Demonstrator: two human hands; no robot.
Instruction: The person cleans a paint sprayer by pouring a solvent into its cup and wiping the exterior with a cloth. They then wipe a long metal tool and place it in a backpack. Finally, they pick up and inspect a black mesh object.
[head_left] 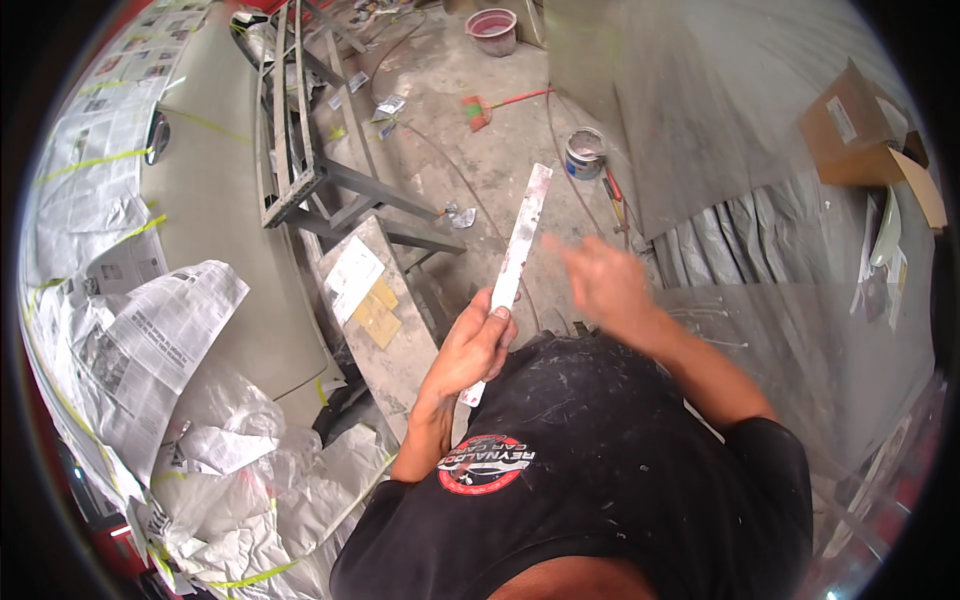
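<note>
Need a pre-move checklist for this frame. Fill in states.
1. Left hand gripping the long white strip: ok, thumb and fingers close on it.
2. Right hand apart from the strip: ok, a gap shows between them.
3. Right hand empty: cannot tell, motion blur.
4. Strip face unmarked: not ok, dark smudges along it.
5. Small bucket uncovered: ok, open top with pale contents visible.
6. Floor free of litter: not ok, crumpled scrap lies there.
</note>
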